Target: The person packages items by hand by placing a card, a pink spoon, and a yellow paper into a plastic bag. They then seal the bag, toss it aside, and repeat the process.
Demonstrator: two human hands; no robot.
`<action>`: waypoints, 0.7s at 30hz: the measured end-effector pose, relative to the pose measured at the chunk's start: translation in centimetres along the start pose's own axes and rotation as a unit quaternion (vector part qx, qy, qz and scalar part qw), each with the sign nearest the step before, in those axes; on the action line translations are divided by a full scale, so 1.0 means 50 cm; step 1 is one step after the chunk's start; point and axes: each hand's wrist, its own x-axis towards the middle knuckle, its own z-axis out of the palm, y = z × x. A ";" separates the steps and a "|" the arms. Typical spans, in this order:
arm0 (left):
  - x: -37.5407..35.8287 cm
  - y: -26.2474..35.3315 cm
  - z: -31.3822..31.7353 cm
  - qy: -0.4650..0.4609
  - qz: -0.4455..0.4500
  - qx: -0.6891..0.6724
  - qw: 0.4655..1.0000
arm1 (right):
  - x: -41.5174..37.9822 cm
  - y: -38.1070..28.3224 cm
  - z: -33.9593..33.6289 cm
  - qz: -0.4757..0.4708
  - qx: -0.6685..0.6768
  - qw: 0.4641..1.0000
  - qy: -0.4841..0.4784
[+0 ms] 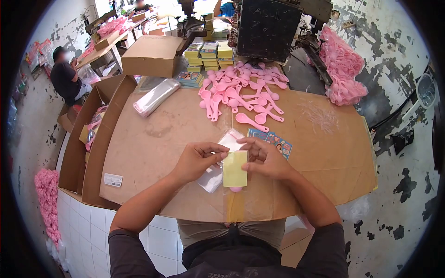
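Note:
Between my hands is a small clear plastic bag with a pale yellow card (235,169) in it, and the round pink end of a spoon (236,189) shows just below the card. My left hand (201,158) pinches the bag's upper left edge. My right hand (266,159) is closed on its right edge, thumb at the card's side. Under and beside them lie clear plastic bags (212,180) on the cardboard-covered table (153,153). Blue printed cards (283,147) lie partly behind my right hand. Beyond is a heap of pink spoons (238,90).
A roll of clear bags (156,97) lies at the back left, near stacks of cards (209,51). An open carton (88,157) stands along the left edge. Bagged pink spoons (340,65) are at the back right. A person (67,76) is at the far left.

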 end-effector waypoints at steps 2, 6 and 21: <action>0.002 -0.003 -0.004 -0.001 0.002 0.006 1.000 | -0.004 0.009 -0.005 0.056 -0.012 0.997 -0.047; 0.005 -0.002 0.013 0.020 0.043 -0.083 0.995 | 0.000 0.006 -0.014 0.041 -0.007 0.999 -0.023; -0.011 0.105 -0.279 0.438 0.338 -0.246 0.796 | -0.010 -0.039 -0.182 -0.048 -0.364 0.904 0.221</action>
